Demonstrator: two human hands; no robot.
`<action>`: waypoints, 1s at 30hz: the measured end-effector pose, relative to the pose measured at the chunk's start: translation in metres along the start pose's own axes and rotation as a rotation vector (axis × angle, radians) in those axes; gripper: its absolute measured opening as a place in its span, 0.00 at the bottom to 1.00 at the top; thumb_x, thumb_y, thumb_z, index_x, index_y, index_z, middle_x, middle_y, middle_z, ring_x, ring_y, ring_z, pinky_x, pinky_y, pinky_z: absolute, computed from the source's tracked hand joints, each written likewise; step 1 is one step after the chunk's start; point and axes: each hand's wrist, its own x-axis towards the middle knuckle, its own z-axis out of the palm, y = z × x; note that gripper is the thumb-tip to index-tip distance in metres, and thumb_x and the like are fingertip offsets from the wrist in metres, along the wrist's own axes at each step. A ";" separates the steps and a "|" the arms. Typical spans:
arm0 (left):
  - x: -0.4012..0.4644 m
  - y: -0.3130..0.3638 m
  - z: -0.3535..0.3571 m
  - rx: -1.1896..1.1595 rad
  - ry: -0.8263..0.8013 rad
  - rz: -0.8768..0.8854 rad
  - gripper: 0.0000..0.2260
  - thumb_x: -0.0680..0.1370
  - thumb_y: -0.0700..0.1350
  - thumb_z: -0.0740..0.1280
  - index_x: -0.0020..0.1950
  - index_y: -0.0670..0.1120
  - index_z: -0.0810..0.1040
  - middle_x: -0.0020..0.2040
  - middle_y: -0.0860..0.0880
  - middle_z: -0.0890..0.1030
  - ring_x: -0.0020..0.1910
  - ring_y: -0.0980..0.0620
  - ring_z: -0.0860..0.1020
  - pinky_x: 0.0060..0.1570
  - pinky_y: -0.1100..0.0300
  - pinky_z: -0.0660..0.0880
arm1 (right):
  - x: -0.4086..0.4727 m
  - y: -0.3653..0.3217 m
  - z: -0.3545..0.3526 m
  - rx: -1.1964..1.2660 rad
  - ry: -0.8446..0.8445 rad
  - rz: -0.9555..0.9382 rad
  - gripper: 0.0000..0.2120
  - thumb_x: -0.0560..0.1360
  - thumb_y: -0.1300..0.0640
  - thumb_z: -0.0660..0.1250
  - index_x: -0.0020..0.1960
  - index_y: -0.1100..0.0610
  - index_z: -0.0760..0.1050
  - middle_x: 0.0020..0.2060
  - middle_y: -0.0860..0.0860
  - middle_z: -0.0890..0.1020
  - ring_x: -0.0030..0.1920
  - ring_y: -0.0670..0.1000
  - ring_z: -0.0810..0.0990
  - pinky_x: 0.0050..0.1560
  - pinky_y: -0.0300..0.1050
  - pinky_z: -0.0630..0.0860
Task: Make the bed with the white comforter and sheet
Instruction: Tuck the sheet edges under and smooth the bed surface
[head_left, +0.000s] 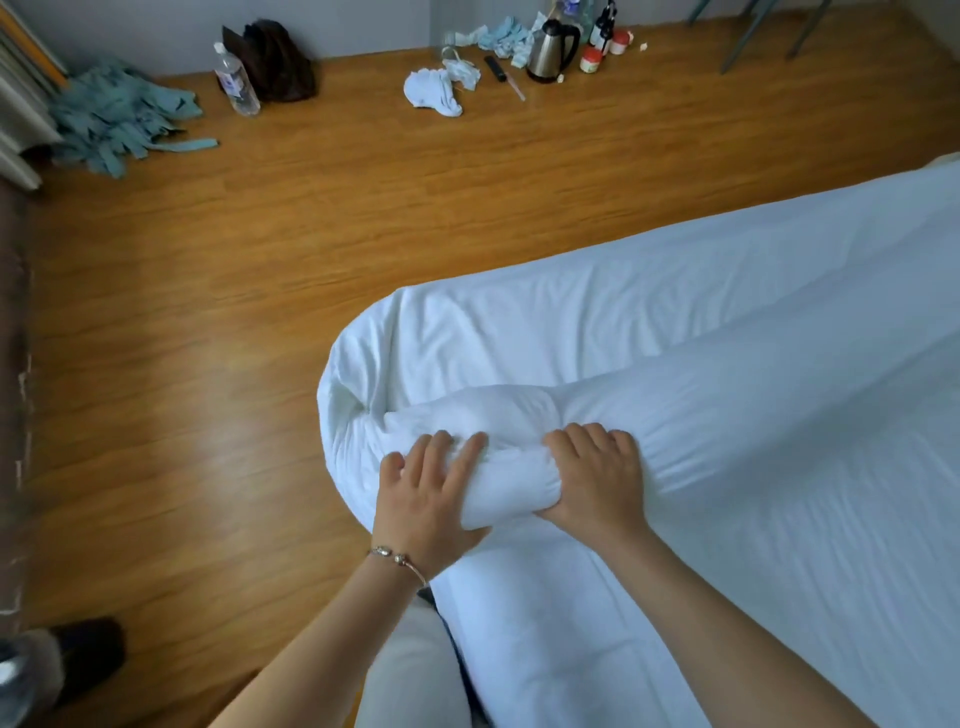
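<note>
White comforter (675, 338) bunched at bed corner; left hand (431, 493) and right hand (597, 478), side by side, both grip its rolled edge.

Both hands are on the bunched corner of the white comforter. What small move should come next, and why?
Probably pull the comforter corner outward and flatten it: the left hand and right hand grip a thick bunched roll at the bed's corner.
</note>
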 end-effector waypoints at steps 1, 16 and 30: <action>-0.013 0.009 -0.002 -0.031 0.017 -0.002 0.44 0.57 0.66 0.73 0.69 0.52 0.69 0.59 0.44 0.73 0.56 0.42 0.74 0.49 0.48 0.68 | -0.016 -0.001 0.001 0.005 0.039 0.006 0.26 0.52 0.38 0.74 0.43 0.52 0.75 0.37 0.47 0.75 0.40 0.54 0.75 0.43 0.50 0.64; 0.115 -0.018 -0.036 -0.324 -1.061 -0.314 0.55 0.50 0.70 0.75 0.73 0.62 0.55 0.65 0.53 0.69 0.65 0.47 0.69 0.60 0.46 0.72 | -0.012 0.004 -0.042 0.002 -0.490 -0.023 0.49 0.48 0.22 0.63 0.63 0.46 0.67 0.58 0.42 0.69 0.60 0.50 0.67 0.56 0.50 0.65; 0.018 0.010 -0.022 -0.280 -0.443 -0.099 0.39 0.60 0.66 0.73 0.67 0.55 0.64 0.58 0.51 0.69 0.60 0.50 0.68 0.59 0.59 0.63 | 0.071 0.032 -0.053 -0.148 -0.966 -0.070 0.52 0.44 0.29 0.76 0.63 0.44 0.61 0.55 0.44 0.74 0.57 0.49 0.73 0.59 0.49 0.70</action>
